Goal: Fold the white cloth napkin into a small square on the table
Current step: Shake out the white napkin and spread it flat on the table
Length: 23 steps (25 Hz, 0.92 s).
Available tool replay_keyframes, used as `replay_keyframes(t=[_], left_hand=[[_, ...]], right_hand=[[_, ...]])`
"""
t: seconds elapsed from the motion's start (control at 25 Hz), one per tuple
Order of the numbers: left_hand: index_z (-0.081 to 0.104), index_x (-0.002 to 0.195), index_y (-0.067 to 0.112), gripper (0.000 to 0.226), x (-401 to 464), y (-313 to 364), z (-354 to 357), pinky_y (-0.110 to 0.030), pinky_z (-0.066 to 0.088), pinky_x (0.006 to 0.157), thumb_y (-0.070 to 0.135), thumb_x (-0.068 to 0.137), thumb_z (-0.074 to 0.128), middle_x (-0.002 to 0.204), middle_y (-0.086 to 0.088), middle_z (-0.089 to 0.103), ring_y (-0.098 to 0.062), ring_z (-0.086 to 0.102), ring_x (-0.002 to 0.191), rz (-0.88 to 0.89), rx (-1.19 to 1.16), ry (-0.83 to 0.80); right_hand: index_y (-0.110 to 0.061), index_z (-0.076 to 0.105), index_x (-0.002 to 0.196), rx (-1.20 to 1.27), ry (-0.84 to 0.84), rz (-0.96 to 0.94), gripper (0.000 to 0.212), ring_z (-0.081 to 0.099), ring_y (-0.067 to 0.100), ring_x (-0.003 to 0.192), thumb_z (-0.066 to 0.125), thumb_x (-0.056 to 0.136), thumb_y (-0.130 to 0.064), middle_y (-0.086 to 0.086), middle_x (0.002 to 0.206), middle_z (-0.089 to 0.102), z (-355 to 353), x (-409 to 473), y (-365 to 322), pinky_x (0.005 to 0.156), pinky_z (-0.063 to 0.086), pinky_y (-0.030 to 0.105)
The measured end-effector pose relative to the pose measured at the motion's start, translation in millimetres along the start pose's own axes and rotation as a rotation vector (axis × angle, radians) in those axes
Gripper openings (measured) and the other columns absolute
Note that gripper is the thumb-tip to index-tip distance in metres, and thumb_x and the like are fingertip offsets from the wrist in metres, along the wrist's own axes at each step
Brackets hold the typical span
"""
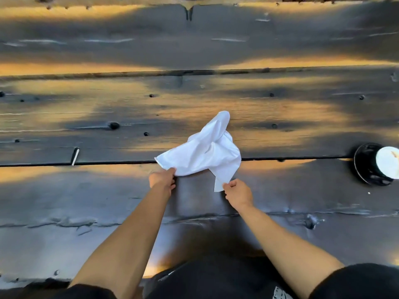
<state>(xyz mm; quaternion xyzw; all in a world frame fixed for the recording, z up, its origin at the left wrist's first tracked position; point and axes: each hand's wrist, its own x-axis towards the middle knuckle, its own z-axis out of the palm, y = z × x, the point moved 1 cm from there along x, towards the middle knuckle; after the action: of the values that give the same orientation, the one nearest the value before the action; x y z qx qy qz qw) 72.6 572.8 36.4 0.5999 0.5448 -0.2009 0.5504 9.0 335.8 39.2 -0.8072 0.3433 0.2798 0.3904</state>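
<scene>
Pinching the napkin [204, 151] at two near corners, you are holding it crumpled just off the table [280, 50], not yet spread. Your left hand [162, 180] is nipping the near-left edge between thumb and fingers; your right hand [238, 192] is nipping a hanging corner that is trailing lower and closer to you. From both grips the cloth is running away from you and slightly right, its long axis climbing to a loose peak at the far end, so the bulk is lying beyond your hands rather than between them. The left grip is sitting nearer the main body; the right is holding only a narrow tail.

Judging by this, the coming move is turning on drawing the two pinches apart sideways and laying the far end down flat before any fold. Room is looking ample beyond and to the left of your grips. To the right, well apart, a black dish [367, 165] is holding a white round thing; you are wanting to keep the spread short of it. Plank seams are crossing under the cloth and could be snagging a hem.
</scene>
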Motion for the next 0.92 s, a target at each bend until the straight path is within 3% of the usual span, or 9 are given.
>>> replay_keyframes(t=[0.12,0.24,0.32,0.4,0.44,0.6,0.72,0.8,0.92], left_hand=[[0.060,0.093,0.008,0.008,-1,13,-8,-0.039,0.057,0.074,0.016,0.091,0.061,0.089,-0.013,0.063,-0.025,0.063,0.074,-0.023,-0.190,-0.030],[0.061,0.104,0.009,0.013,-13,31,-27,-0.040,0.061,0.071,0.012,0.095,0.052,0.097,-0.012,0.067,-0.029,0.067,0.083,0.154,-0.355,-0.087],[0.063,0.103,0.011,0.011,-29,42,-39,-0.041,0.062,0.073,0.014,0.098,0.054,0.086,-0.008,0.066,-0.026,0.065,0.078,0.362,-0.309,-0.075],[0.061,0.092,0.011,0.006,-49,53,-49,-0.045,0.063,0.073,0.015,0.095,0.059,0.065,-0.006,0.057,-0.024,0.062,0.062,0.506,-0.310,-0.094],[0.061,0.089,0.010,0.005,-60,58,-54,-0.046,0.063,0.072,0.014,0.092,0.061,0.065,-0.008,0.056,-0.025,0.060,0.059,0.522,-0.350,-0.123],[0.061,0.099,0.012,0.016,-87,59,-76,-0.041,0.062,0.077,0.004,0.086,0.060,0.086,-0.007,0.071,-0.025,0.067,0.073,0.375,-0.628,-0.307],[0.065,0.098,0.012,0.014,-94,31,-89,-0.041,0.059,0.088,0.011,0.092,0.053,0.101,-0.007,0.073,-0.024,0.071,0.089,0.207,-0.774,-0.332],[0.066,0.096,0.012,0.016,-94,5,-99,-0.042,0.058,0.088,0.015,0.094,0.050,0.107,-0.008,0.070,-0.025,0.070,0.090,0.167,-0.758,-0.274],[0.061,0.107,0.006,0.018,-84,-38,-117,-0.042,0.058,0.071,0.020,0.102,0.051,0.097,-0.013,0.068,-0.030,0.068,0.080,0.172,-0.518,-0.116]], right_hand=[[-0.018,0.062,0.078,0.240,0.087,0.017,0.013,0.071,0.026,0.081,0.060,0.088,-0.026,0.004,0.084,0.074,-17,3,2,0.067,0.052,0.032],[-0.009,0.068,0.092,0.486,0.144,-0.048,0.005,0.067,0.022,0.073,0.064,0.089,-0.010,0.012,0.088,0.074,-48,0,2,0.075,0.056,0.039],[-0.009,0.070,0.096,0.486,0.150,-0.209,0.007,0.063,0.011,0.070,0.064,0.092,-0.007,0.008,0.084,0.072,-69,-9,-5,0.072,0.054,0.027],[-0.024,0.070,0.095,0.469,0.189,-0.387,0.016,0.063,-0.002,0.072,0.063,0.094,-0.010,-0.003,0.087,0.072,-90,-22,-16,0.071,0.051,0.012],[-0.030,0.069,0.096,0.469,0.219,-0.447,0.017,0.064,-0.004,0.077,0.063,0.096,-0.014,-0.008,0.090,0.073,-101,-29,-20,0.074,0.050,0.010],[-0.024,0.073,0.104,0.381,0.339,-0.599,0.013,0.065,0.002,0.090,0.062,0.097,-0.026,-0.012,0.097,0.073,-131,-55,-23,0.081,0.048,0.015],[-0.025,0.075,0.086,0.263,0.371,-0.635,0.011,0.061,0.003,0.071,0.067,0.093,-0.030,-0.017,0.075,0.070,-138,-71,-10,0.068,0.045,0.015],[-0.021,0.070,0.074,0.221,0.326,-0.573,0.023,0.052,0.008,0.054,0.068,0.091,-0.036,-0.007,0.059,0.063,-139,-75,6,0.060,0.044,0.025],[-0.017,0.060,0.066,0.232,0.203,-0.425,0.037,0.048,0.015,0.039,0.066,0.091,-0.044,0.008,0.045,0.058,-137,-83,31,0.050,0.044,0.031]])
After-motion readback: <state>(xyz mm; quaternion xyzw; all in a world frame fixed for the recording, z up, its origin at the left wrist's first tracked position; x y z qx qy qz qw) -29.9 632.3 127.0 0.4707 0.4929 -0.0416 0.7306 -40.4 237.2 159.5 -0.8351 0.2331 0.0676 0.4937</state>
